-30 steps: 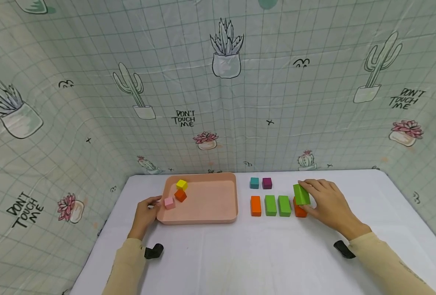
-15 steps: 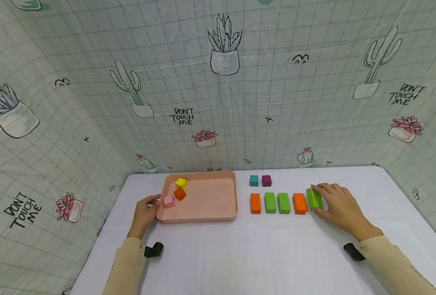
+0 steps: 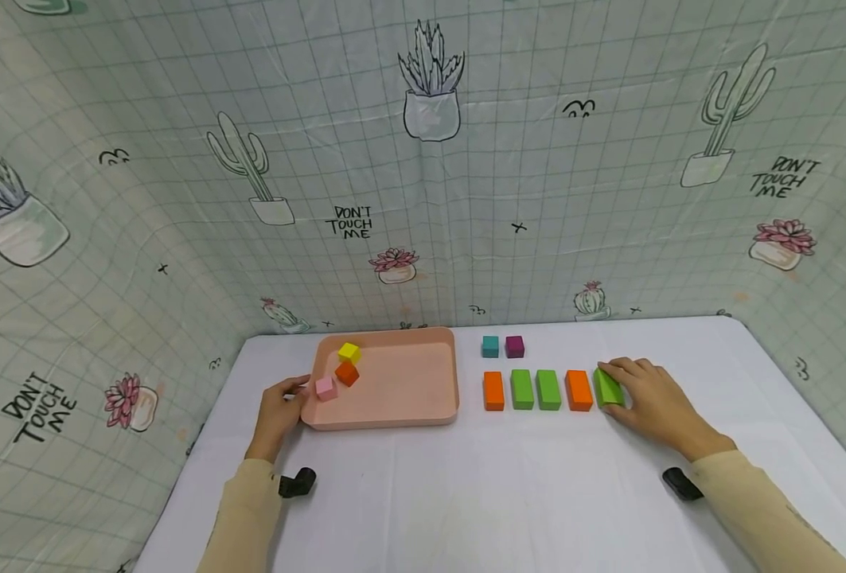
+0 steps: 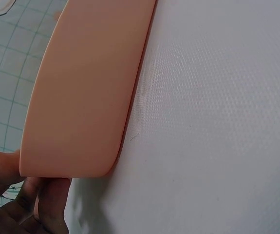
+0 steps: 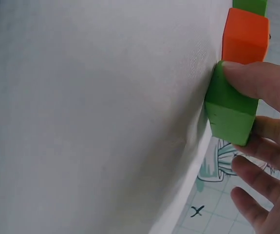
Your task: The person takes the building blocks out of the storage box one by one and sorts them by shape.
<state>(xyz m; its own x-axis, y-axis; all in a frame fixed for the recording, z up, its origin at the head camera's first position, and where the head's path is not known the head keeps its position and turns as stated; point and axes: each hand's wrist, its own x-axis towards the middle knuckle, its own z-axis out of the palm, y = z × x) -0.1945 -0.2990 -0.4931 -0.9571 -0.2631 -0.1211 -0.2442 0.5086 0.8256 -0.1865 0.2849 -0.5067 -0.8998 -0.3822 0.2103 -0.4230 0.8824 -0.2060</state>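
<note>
The right hand (image 3: 648, 406) pinches a green block (image 3: 608, 388) at the right end of a row on the table. In the right wrist view the thumb presses the near face of that green block (image 5: 230, 109) and fingers curl behind it; an orange block (image 5: 246, 36) stands right beside it. At the left, the left hand (image 3: 277, 418) holds the left end of a pink tray (image 3: 408, 382). The left wrist view shows its fingers (image 4: 52, 204) bent against the end of the tray (image 4: 81, 97). Inside the tray lie a yellow cube (image 3: 349, 352), an orange cube (image 3: 347, 373) and a pink cube (image 3: 326, 388).
Left of the held block, the row has an orange block (image 3: 578, 390), two green blocks (image 3: 547, 390) and another orange block (image 3: 493, 391). Behind them sit a teal cube (image 3: 490, 346) and a purple cube (image 3: 514, 346). A printed cloth (image 3: 465, 183) hangs behind the white table (image 3: 465, 493).
The right hand has carried the green block from above the right orange block to the right and lowered it beside that block. The left hand and the tray have stayed put.
</note>
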